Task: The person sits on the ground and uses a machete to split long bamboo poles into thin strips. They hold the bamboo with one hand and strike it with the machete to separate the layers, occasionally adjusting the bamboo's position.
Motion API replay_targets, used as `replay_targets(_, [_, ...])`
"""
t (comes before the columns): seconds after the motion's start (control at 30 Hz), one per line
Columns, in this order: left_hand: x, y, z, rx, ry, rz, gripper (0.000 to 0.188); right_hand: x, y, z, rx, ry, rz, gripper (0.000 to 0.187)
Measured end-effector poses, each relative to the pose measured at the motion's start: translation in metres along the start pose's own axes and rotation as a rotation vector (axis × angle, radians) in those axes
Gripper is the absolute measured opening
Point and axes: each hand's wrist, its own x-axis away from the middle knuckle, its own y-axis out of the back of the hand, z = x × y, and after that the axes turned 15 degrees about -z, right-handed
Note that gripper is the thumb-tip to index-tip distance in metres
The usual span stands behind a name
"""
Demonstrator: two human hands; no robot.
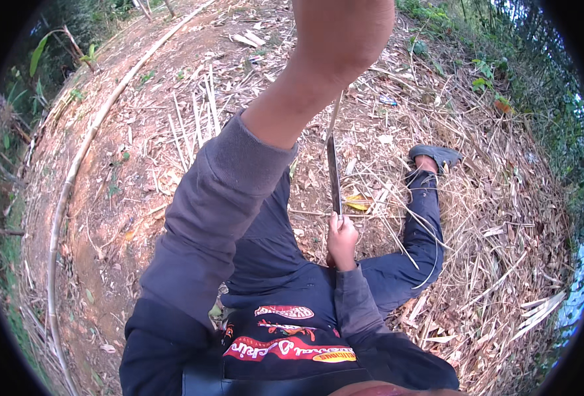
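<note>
My left arm reaches up across the middle of the view, close to the camera. My left hand (pixel 346 36) is cut off by the upper edge, so its fingers are hidden. Low in front of my body, my right hand (pixel 343 239) is closed on a long knife (pixel 334 175), whose narrow dark blade points away from me. A thin pale strip (pixel 335 117), looking like bamboo, runs from below my left hand to the far end of the blade. Whether it touches the blade I cannot tell.
I sit on sloping ground with my legs bent, a grey shoe (pixel 435 157) at the right. Several pale strips (pixel 198 119) lie beyond my left arm. A long pole (pixel 74 171) curves along the left. Dry leaves, shavings and a yellow leaf (pixel 356 202) lie around; bushes border the right.
</note>
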Motion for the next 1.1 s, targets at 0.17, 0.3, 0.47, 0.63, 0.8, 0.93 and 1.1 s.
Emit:
replay_targets(0.17, [-0.003, 0.021, 0.006, -0.03, 0.015, -0.049, 0.042, -0.028, 0.026, 0.059, 0.094, 0.184, -0.023, 0.023])
replay_targets(0.3, [-0.011, 0.035, -0.016, -0.108, -0.043, -0.067, 0.043, -0.033, 0.033, 0.139, -0.417, 0.236, 0.011, 0.027])
replay_targets(0.47, [-0.009, 0.034, -0.016, -0.071, -0.029, -0.05, 0.043, -0.036, -0.034, 0.117, -1.11, 0.383, -0.096, 0.03])
replay_targets(0.63, [0.011, 0.021, -0.007, -0.048, 0.235, -0.115, 0.046, -0.026, -0.061, -0.065, 0.4, 0.019, 0.248, 0.038])
replay_targets(0.8, [-0.029, 0.069, -0.047, -0.183, -0.125, -0.039, 0.044, -0.025, -0.055, 0.007, 0.208, 0.085, 0.083, 0.038])
replay_targets(0.93, [-0.024, 0.071, -0.028, -0.156, -0.065, -0.036, 0.042, -0.031, -0.022, 0.056, 0.004, 0.162, -0.007, 0.022])
replay_targets(1.1, [-0.011, 0.046, -0.023, -0.206, -0.119, -0.028, 0.041, -0.026, -0.034, 0.066, -0.38, 0.344, -0.075, 0.021])
